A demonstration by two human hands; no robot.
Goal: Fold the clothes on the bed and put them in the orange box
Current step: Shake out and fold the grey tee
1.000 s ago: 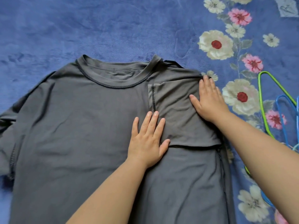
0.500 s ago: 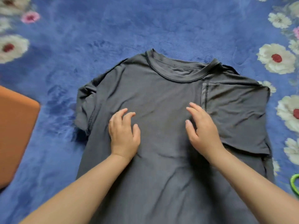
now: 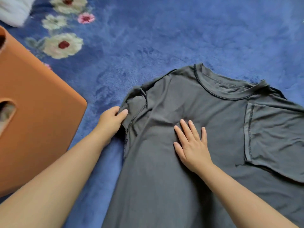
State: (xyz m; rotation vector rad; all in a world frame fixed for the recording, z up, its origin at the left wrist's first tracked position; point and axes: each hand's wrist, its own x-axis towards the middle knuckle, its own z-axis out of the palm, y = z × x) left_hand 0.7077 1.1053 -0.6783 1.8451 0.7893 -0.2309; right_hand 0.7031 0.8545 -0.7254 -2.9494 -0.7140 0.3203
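Head view shows, nearest to the camera, two bare forearms that reach forward from the bottom edge over a blue blanket (image 3: 164,38) with flowers printed on it. A grey T-shirt (image 3: 164,170) lies flat on this blanket, with its body close to the camera and its collar (image 3: 227,89) on the far side. The right hand (image 3: 192,145) rests flat on the chest of the T-shirt, palm down, with the fingers straight and a little spread. The cloth makes small wrinkles just in front of the fingertips. The left hand (image 3: 111,120) is at the left edge of the T-shirt and pinches the left sleeve (image 3: 134,102) between the thumb and the curled fingers; the sleeve is bunched there. On the right side, the other sleeve (image 3: 271,132) is already folded inward and lies on top of the body of the T-shirt. The orange box (image 3: 36,112) stands on the blanket at the left, near the left forearm and apart from the T-shirt; a handle hole shows in its side. In the far left corner, something white (image 3: 14,10) is blurred, and I cannot tell what it is.
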